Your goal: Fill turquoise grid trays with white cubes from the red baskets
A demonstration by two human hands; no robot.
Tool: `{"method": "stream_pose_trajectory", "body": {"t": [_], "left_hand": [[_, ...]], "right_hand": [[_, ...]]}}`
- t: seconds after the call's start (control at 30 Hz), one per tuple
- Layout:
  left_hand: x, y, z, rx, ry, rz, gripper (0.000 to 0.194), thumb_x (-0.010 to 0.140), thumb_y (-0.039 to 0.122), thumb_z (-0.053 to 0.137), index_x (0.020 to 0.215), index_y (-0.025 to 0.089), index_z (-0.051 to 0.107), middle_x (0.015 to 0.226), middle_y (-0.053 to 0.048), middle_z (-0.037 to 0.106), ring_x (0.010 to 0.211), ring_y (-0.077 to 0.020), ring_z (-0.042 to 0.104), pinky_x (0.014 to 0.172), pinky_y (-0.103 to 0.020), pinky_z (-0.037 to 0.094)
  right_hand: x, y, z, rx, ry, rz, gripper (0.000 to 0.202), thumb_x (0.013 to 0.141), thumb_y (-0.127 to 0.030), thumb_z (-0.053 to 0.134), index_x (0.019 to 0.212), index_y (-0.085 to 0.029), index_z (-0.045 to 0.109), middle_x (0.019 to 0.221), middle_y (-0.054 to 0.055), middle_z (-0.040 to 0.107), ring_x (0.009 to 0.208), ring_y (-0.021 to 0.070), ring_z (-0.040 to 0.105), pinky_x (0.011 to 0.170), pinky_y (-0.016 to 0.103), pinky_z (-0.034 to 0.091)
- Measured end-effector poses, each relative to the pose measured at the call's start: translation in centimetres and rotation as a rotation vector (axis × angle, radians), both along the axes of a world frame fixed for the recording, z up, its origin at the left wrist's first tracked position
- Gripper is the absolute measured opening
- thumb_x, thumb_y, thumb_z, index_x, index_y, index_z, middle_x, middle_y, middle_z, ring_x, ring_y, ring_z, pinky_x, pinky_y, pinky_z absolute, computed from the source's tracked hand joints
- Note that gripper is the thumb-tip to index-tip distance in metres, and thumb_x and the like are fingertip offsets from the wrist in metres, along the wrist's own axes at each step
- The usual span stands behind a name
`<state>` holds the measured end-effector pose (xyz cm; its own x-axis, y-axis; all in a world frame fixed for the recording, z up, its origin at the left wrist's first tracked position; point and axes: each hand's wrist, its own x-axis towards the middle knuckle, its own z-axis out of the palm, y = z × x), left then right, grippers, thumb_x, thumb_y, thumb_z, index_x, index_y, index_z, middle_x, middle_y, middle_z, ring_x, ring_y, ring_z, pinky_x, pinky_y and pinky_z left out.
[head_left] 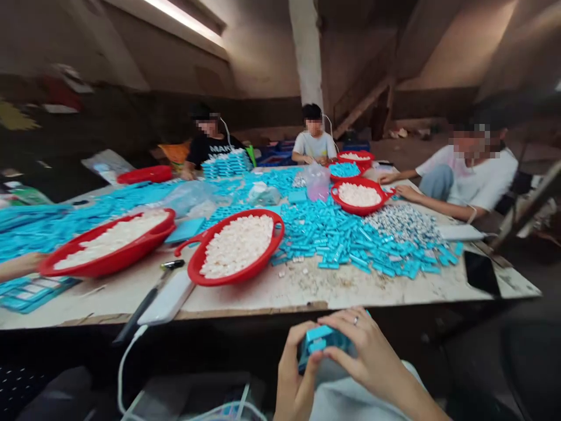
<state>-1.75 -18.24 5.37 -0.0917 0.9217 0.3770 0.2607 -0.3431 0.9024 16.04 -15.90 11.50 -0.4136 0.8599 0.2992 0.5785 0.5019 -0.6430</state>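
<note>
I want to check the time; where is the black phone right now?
In the head view, the black phone lies toward the right, at the near edge of the table, just right of the loose blue pieces.

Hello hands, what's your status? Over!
Left hand, right hand: both holding blue item. Table ahead, with blue pieces, red bowl.

Head-worn view from just outside the near edge of the tabletop (337, 287), facing forward and down toward the far edge, left hand (294, 363) and right hand (369, 346) closest (both short of the near edge), near right corner included.
</note>
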Motion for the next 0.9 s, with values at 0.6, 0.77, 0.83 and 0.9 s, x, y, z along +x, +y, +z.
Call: {"method": "stream_pose_trajectory", "body": {"t": [0.6, 0.77, 0.83, 0.9], "left_hand": [[5.7, 2.5, -2.3, 0.079, -0.13, 0.006, 0.035, 0.092, 0.052, 0.06, 0.102, 0.019, 0.067, 0.096, -0.006, 0.071, 0.09, -0.0218, 0.066, 0.08, -0.029, 0.052], [6.5, 2.5, -1.9, 0.042, -0.18, 0.06, 0.037, 0.088, 0.053, 0.065, 0.097, 0.018, 0.07, 0.093, -0.006, 0.073, 0.089, -0.0223, 0.067, 0.08, -0.029, 0.052], [6.8, 2.9, -1.6, 0.027, -0.208, 0.072, 0.039, 0.086, 0.055, 0.066, 0.095, 0.018, 0.072, 0.093, -0.006, 0.074, 0.09, -0.0233, 0.068, 0.081, -0.03, 0.052], [7.0, 3.5, -1.5, 0.014, -0.248, 0.089, 0.041, 0.084, 0.057, 0.067, 0.094, 0.018, 0.074, 0.094, -0.007, 0.075, 0.091, -0.0245, 0.068, 0.082, -0.031, 0.053]], "right_hand": [[2.0, -1.0, -3.5, 0.03, 0.079, -0.249, 0.027, 0.103, -0.037, 0.054, 0.123, -0.029, 0.069, 0.116, 0.004, 0.072, 0.11, 0.0214, 0.063, 0.103, 0.041, 0.031], [2.1, -1.0, -3.1, -0.029, 0.064, -0.311, 0.027, 0.101, -0.042, 0.056, 0.117, -0.029, 0.073, 0.115, 0.004, 0.074, 0.107, 0.0213, 0.065, 0.102, 0.042, 0.031], [2.4, -0.6, -2.6, -0.04, 0.042, -0.328, 0.028, 0.1, -0.044, 0.055, 0.115, -0.03, 0.074, 0.117, 0.004, 0.074, 0.109, 0.0221, 0.065, 0.103, 0.042, 0.031], [2.4, 0.2, -2.2, -0.048, 0.032, -0.345, 0.027, 0.099, -0.045, 0.056, 0.111, -0.031, 0.076, 0.117, 0.002, 0.075, 0.112, 0.0229, 0.065, 0.104, 0.043, 0.031]]}}
